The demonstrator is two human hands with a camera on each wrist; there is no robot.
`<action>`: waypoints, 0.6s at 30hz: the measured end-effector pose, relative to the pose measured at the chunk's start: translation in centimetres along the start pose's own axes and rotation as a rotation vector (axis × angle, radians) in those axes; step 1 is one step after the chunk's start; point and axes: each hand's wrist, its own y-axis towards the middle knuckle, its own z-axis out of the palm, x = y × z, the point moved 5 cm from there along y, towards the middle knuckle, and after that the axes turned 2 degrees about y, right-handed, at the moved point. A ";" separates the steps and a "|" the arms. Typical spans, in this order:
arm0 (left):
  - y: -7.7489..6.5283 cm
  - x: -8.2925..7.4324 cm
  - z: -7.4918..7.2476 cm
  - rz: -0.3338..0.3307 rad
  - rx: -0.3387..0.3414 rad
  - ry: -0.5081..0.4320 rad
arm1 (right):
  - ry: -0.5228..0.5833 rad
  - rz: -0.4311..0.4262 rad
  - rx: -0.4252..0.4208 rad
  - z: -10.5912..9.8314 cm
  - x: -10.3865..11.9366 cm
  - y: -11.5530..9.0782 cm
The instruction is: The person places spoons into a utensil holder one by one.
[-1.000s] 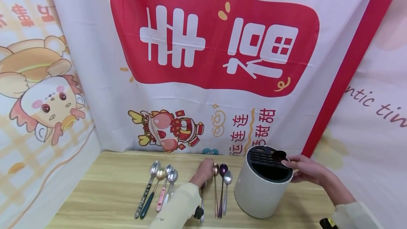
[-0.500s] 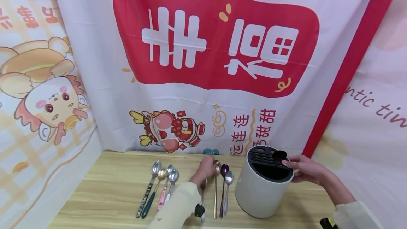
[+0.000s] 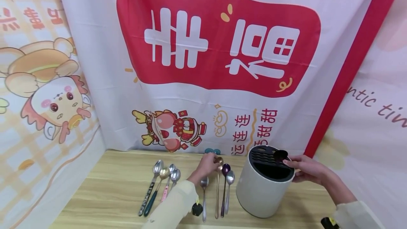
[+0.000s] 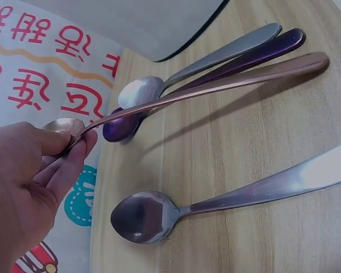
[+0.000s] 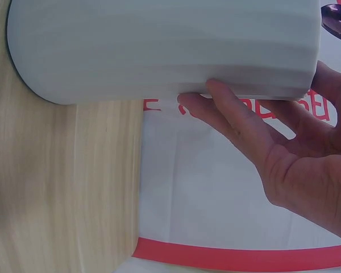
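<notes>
My left hand (image 3: 206,167) pinches a rose-gold, long-handled spoon (image 4: 216,84) by its bowl end, between thumb and fingers. In the left wrist view the bowl is raised, while the handle slants down to the table with a shadow beneath it. A purple spoon (image 3: 226,169) and a silver spoon (image 3: 230,177) lie just right of it. Another silver spoon (image 4: 145,216) lies on its left. My right hand (image 3: 310,169) grips the white utensil holder (image 3: 262,193), thumb at the black top's rim and fingers against the side. A dark spoon (image 3: 280,155) stands in the holder.
Left of my left arm lie several more spoons: one with a black patterned handle (image 3: 148,193), a gold-bowled one (image 3: 164,173) with a green handle, a pink-handled one (image 3: 165,192) and a silver one (image 3: 175,175). A printed cloth (image 3: 219,98) hangs behind the wooden table (image 3: 105,186).
My left hand has come to the rose-gold spoon and lifted its bowl end a little, uncovering the silver spoon below the wrist. My right hand stays on the holder.
</notes>
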 end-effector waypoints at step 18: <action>-1.5 -2.5 -2.5 0.087 0.009 -0.022 | -0.020 0.014 -0.012 0.0 0.1 -0.1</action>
